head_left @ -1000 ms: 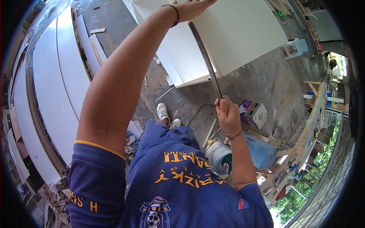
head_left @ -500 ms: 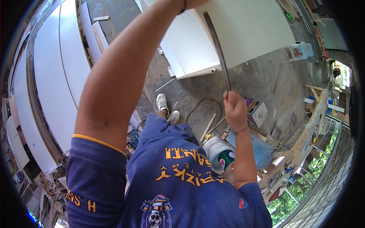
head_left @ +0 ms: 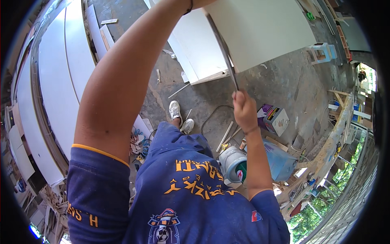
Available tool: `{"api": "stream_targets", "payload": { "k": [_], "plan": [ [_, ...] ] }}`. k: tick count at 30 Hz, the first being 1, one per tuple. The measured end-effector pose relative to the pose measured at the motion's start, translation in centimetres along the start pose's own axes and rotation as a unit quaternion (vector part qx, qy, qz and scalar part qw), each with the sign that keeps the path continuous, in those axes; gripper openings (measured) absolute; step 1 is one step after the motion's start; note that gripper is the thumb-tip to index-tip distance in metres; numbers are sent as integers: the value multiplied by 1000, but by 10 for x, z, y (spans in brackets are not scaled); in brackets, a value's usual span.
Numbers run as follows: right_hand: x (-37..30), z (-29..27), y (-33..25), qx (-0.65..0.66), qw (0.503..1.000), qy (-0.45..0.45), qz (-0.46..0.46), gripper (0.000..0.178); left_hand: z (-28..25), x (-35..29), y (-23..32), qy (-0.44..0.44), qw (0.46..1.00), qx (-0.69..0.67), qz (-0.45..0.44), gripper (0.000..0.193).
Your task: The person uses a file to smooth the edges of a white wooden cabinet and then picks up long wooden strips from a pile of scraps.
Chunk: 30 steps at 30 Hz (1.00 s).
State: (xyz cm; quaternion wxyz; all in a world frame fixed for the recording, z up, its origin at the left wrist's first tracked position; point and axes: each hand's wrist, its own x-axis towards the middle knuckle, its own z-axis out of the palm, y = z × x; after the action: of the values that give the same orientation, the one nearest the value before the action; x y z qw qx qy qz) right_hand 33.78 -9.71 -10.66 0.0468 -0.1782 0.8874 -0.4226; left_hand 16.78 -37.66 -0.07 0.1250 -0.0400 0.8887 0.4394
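Note:
My right hand [head_left: 246, 112] is closed around the lower end of a long, narrow dark metal bar [head_left: 223, 48], possibly a file. From the fist the bar slants up and left along the edge of a large white panel [head_left: 266, 34]. My left arm reaches across to the top edge of the picture, where only the back part of my left hand [head_left: 200, 3] shows near the bar's far end. Its fingers lie outside the view. Beside the large panel, on the left, is another white board [head_left: 199, 49] with a raw wood edge.
Long white sheets [head_left: 53, 77] lean along the left. To the right are a light blue stool [head_left: 322, 53], a printed box [head_left: 274, 119], a clear blue bin [head_left: 280, 158] and a bucket [head_left: 231, 160]. Wood strips [head_left: 224, 136] and a cable lie on the floor near my feet.
My right hand and the bar have shifted slightly up and left. My left arm has also moved a little left, and its hand shows less at the top edge.

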Motion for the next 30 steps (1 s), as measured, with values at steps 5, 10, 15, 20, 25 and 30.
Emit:
{"api": "stream_targets", "payload": {
  "k": [5, 10, 15, 20, 25, 30],
  "plan": [
    [8, 1, -14, 66, 996, -49, 41, 31, 4, 14, -15, -19, 997, -23, 67, 88],
    [-25, -16, -13, 89, 991, -53, 84, 31, 11, 11, -14, -9, 996, 35, 78, 85],
    [7, 18, 14, 41, 999, 7, -7, 30, 14, 30, -29, 21, 996, 10, 84, 89],
    [16, 30, 10, 51, 997, 31, -43, 34, 24, 33, -56, 81, 970, -204, 100, 77],
    [-35, 5, 15, 85, 996, 16, -9, 33, 93, -35, -25, 320, 885, -273, 202, 62],
    [-42, 8, 34, 67, 997, -18, 10, 24, 137, -34, -14, 385, 784, -462, 152, 83]
  ]
}}
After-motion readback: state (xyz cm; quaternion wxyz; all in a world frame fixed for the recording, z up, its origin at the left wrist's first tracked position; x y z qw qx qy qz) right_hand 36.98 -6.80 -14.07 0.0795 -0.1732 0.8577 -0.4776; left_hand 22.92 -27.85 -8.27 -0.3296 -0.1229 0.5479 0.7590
